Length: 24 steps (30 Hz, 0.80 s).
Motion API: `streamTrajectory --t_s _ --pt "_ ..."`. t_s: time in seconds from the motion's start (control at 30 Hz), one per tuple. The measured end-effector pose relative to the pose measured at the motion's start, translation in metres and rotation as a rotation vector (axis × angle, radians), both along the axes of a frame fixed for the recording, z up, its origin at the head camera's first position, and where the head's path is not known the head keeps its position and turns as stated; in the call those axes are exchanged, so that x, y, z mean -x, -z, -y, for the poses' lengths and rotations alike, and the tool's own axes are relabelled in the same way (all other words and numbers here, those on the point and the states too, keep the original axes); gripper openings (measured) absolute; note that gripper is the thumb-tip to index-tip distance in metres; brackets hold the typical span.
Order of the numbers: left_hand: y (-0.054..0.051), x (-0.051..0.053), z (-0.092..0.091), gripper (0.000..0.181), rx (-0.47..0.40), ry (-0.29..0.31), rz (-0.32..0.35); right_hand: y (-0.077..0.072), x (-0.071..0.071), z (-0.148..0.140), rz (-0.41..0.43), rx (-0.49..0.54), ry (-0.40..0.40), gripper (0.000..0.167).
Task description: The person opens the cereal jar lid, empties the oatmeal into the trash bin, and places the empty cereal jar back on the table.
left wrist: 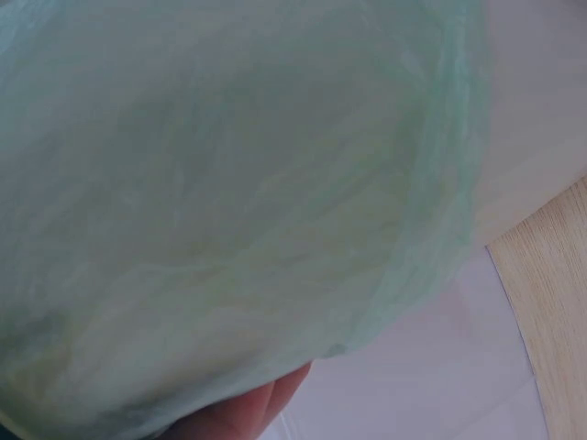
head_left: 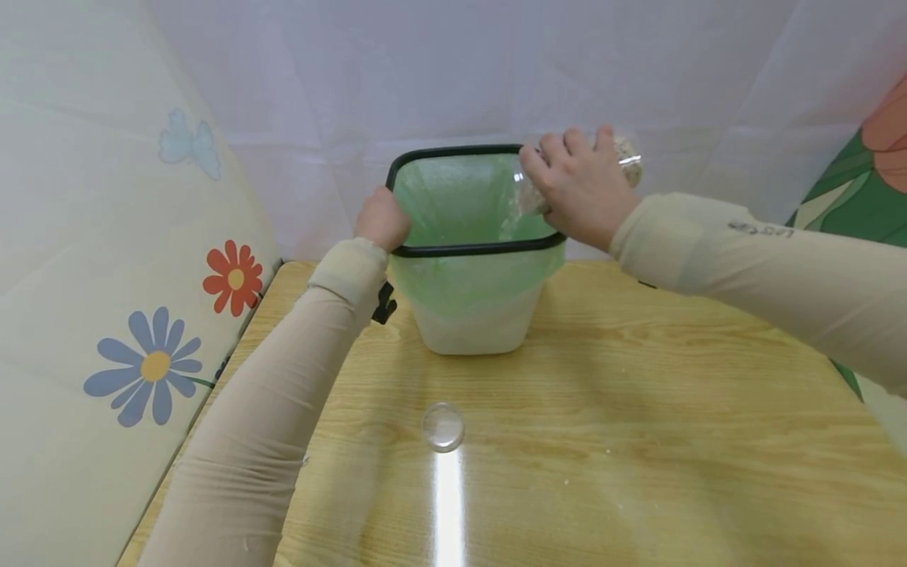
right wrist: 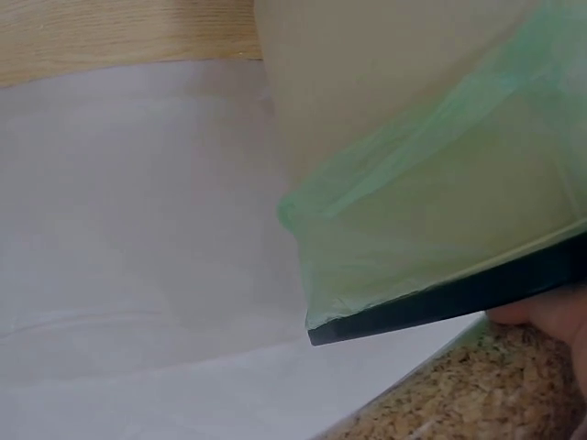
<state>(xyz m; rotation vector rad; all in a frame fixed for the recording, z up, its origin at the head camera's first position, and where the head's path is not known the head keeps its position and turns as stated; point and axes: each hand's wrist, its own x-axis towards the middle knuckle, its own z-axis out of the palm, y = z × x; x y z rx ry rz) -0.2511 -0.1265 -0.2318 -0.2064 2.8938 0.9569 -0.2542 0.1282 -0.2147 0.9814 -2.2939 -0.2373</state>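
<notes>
While the left hand (head_left: 383,220) grips the left side of the white bin (head_left: 478,337), apparently to steady it, a green liner (head_left: 460,276) folds over the black rim (head_left: 482,250), probably to hold it open. On the wood-grain table (head_left: 638,378), a clear round lid (head_left: 442,428) lies nearer me. Across the bin, the right hand's (head_left: 584,185) fingers grasp a clear jar (head_left: 527,195) of pale flakes (right wrist: 495,385), tilted over the opening, seemingly to pour.
</notes>
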Motion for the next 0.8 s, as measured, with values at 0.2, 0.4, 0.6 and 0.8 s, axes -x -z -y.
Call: streamTrajectory --t_s 0.2,0.4,0.6,0.8 --pt "0.0007 -0.0007 0.0002 0.052 0.003 0.003 -0.005 -0.0001 0.0007 0.0004 -0.007 -0.011 0.010 0.045" --pt "0.0007 -0.0009 -0.0005 0.053 0.005 0.000 -0.007 -0.0006 0.0009 0.0005 -0.005 -0.013 0.010 0.049" --pt "0.0008 0.0000 -0.0010 0.053 0.008 -0.001 -0.002 -0.0013 0.0005 -0.0001 -0.003 -0.025 0.019 0.052" --pt "0.0002 -0.0002 -0.0016 0.052 0.005 -0.004 -0.001 -0.0024 0.0002 -0.0010 -0.012 -0.029 0.019 0.052"
